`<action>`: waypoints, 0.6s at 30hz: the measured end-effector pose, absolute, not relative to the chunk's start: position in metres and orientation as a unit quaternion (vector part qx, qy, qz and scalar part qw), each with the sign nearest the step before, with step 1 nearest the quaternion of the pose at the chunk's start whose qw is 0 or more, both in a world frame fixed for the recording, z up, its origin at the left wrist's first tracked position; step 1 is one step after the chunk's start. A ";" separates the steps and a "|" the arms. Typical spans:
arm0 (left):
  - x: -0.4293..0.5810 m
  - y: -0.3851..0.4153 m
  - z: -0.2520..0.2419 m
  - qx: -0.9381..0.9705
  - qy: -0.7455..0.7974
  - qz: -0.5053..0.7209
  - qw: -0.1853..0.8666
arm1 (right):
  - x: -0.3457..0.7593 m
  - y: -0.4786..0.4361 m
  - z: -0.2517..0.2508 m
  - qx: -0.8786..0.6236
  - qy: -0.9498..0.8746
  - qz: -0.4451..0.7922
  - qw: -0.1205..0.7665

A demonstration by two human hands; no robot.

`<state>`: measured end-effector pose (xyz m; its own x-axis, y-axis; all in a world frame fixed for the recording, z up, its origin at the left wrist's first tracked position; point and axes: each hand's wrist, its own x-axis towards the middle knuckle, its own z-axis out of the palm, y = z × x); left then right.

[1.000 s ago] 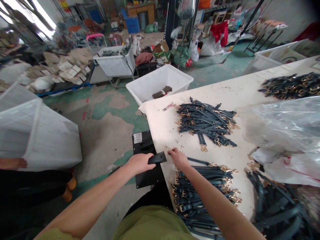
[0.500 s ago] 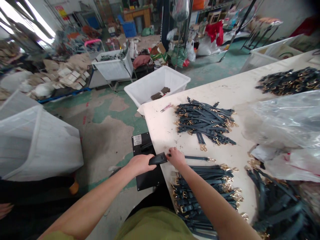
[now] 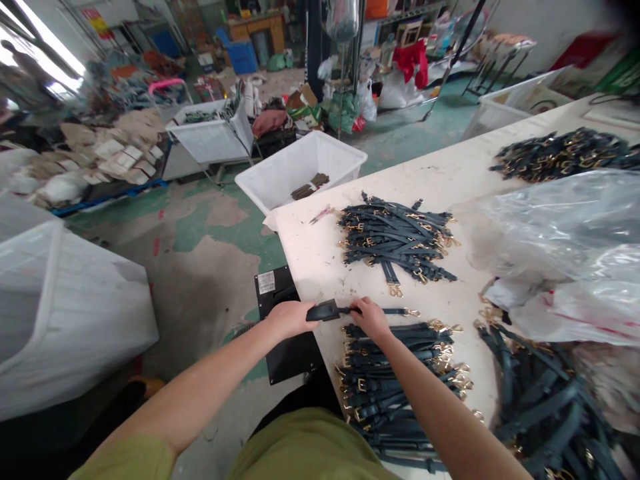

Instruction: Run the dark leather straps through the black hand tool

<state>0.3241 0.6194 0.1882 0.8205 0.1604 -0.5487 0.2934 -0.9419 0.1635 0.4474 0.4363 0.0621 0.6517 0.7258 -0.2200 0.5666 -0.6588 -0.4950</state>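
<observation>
My left hand (image 3: 287,317) grips the black handle of a small tool (image 3: 323,311) at the near left edge of the white table (image 3: 320,257). My right hand (image 3: 369,317) pinches a dark blue strap (image 3: 395,311) with a gold clasp, its end lying at the tool's tip. Just below my right hand lies a pile of similar straps (image 3: 400,373) with gold buckles. A second pile of straps (image 3: 395,237) sits farther back on the table.
A black device (image 3: 285,330) hangs off the table's edge under my left hand. Clear plastic bags (image 3: 565,247) cover the right side, with more straps (image 3: 565,155) behind. White bins (image 3: 300,170) stand on the cluttered green floor, another (image 3: 65,313) at left.
My head has swung a little to the right. The tool tip and the strap end now meet over the table, and my right hand has shifted slightly right along the strap.
</observation>
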 end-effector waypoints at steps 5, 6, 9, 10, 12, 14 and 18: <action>0.335 0.603 0.194 0.953 0.094 -0.274 0.093 | 0.450 0.435 0.066 -0.888 -0.356 0.219 0.190; 0.342 0.598 0.196 0.951 0.095 -0.280 0.088 | 0.450 0.435 0.067 -0.889 -0.354 0.222 0.187; 0.365 0.587 0.210 0.940 0.106 -0.319 0.062 | 0.451 0.434 0.069 -0.888 -0.355 0.228 0.184; 0.373 0.584 0.216 0.934 0.107 -0.337 0.051 | 0.451 0.434 0.069 -0.887 -0.355 0.228 0.185; 0.386 0.579 0.228 0.923 0.104 -0.369 0.029 | 0.452 0.434 0.067 -0.887 -0.357 0.225 0.189; 0.393 0.576 0.237 0.916 0.097 -0.390 0.017 | 0.453 0.433 0.065 -0.887 -0.357 0.220 0.194; 0.383 0.578 0.237 0.927 0.083 -0.366 0.008 | 0.453 0.433 0.063 -0.886 -0.358 0.214 0.201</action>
